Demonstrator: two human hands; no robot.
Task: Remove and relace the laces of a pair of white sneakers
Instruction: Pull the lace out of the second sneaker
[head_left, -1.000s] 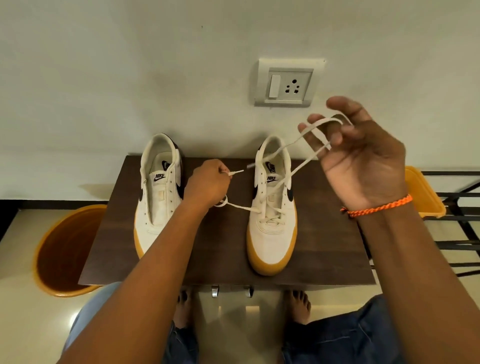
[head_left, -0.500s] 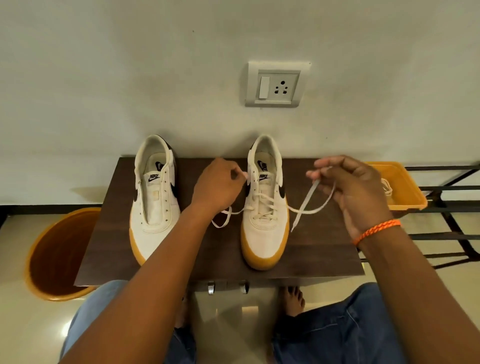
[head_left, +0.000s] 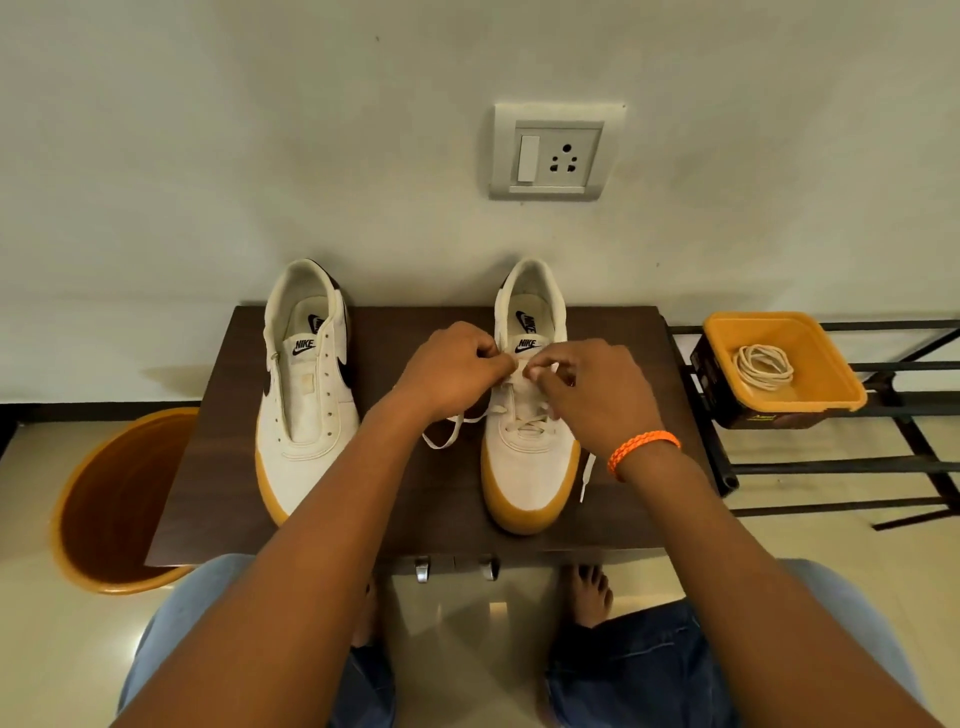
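Two white sneakers with tan soles stand on a dark wooden table (head_left: 223, 467). The left sneaker (head_left: 306, 395) has bare eyelets and no lace. A white lace (head_left: 447, 431) is threaded through the lower eyelets of the right sneaker (head_left: 527, 467); one loop hangs to its left and an end trails past its right side. My left hand (head_left: 449, 371) and my right hand (head_left: 592, 389) meet over the right sneaker's tongue, each pinching the lace near the upper eyelets. A second coiled lace (head_left: 763, 366) lies in an orange tray (head_left: 831, 395) at the right.
An orange bucket (head_left: 111, 499) stands on the floor left of the table. A black metal rack (head_left: 893, 415) holds the tray at the right. The wall with a switch socket (head_left: 556, 150) is right behind the table. My knees and bare feet are below the front edge.
My right hand came down from high at the right to the right sneaker's tongue, bringing the lace in. My left hand shifted slightly right to meet it.
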